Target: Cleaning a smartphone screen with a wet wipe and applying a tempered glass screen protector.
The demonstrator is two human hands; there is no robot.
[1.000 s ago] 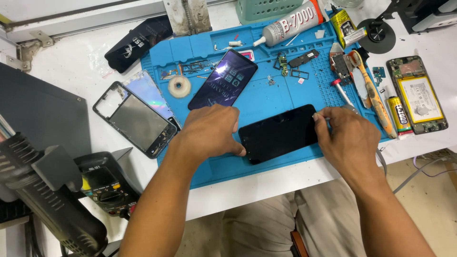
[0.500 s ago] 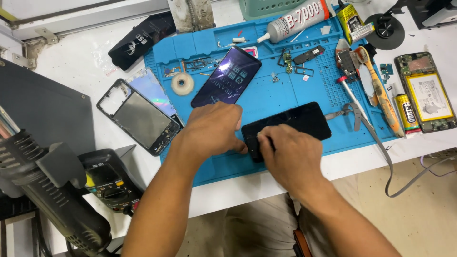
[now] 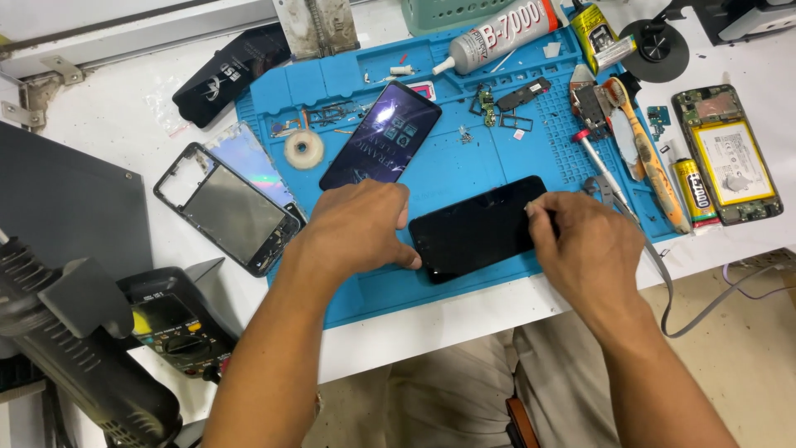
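Both hands rest on a black phone screen point(image 3: 479, 227) lying flat near the front edge of a blue silicone work mat point(image 3: 464, 158). The left hand point(image 3: 358, 228) lies palm down, fingers loosely spread, its fingertips pressing the screen's left end. The right hand point(image 3: 584, 249) is curled at the screen's right end, thumb and forefinger pinched at that edge; whether something small sits between them cannot be told.

Near left, off the mat, stand a black multimeter point(image 3: 172, 323) and a dark heat gun point(image 3: 75, 348). Farther left on the white bench lies an empty phone frame point(image 3: 225, 207), with a shiny back cover point(image 3: 249, 153) partly under it.

Just beyond the left hand a second dark phone display point(image 3: 381, 134) lies tilted on the mat, a small tape roll point(image 3: 303, 149) to its left. To the right lie a screwdriver point(image 3: 599, 162), a worn brush point(image 3: 647, 162) and, off the mat, an opened phone with its battery showing point(image 3: 730, 153). At the far edge lies a glue tube point(image 3: 502, 33).
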